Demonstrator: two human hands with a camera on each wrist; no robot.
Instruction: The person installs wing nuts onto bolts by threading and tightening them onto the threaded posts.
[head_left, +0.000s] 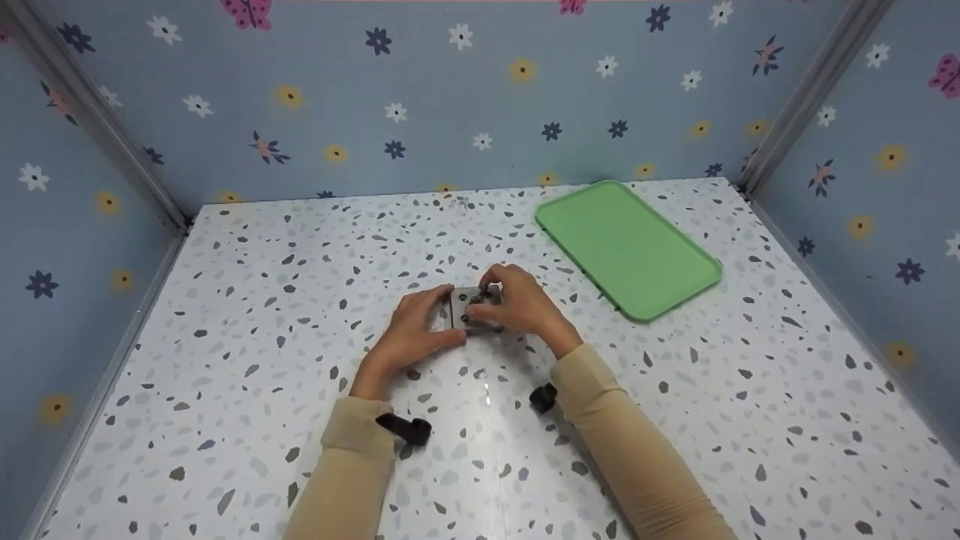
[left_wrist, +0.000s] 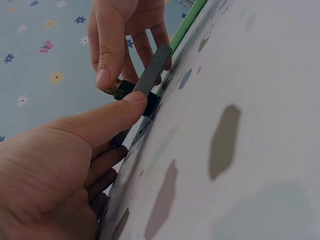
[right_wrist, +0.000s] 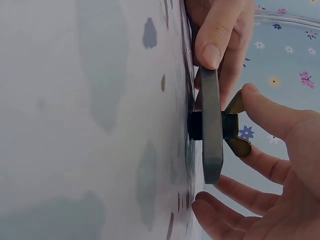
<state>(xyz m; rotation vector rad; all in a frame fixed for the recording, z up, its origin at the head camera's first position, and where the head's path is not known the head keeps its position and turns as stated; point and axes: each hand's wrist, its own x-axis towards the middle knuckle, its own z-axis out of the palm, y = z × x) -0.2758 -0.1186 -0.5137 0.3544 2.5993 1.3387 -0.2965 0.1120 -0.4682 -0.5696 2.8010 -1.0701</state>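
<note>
A small flat grey metal plate [head_left: 458, 301] with several dark holes is in the middle of the table in the head view. My left hand [head_left: 409, 334] holds it by its left side, thumb [left_wrist: 132, 100] on the near edge and forefinger at the far corner. A brass-coloured wing nut [right_wrist: 241, 147] on a dark threaded piece [right_wrist: 230, 125] stands out from the plate's upper face. My right hand [head_left: 525, 304] pinches its wings between thumb and forefinger, the other fingers spread beside the plate. A dark end [right_wrist: 196, 126] sticks out under the plate, close over the table.
A green tray [head_left: 626, 247] lies at the back right of the speckled white table [head_left: 300, 262]. Flower-patterned panels [head_left: 420, 90] enclose the back and sides. Black wrist camera mounts [head_left: 405, 430] stick out from both sleeves.
</note>
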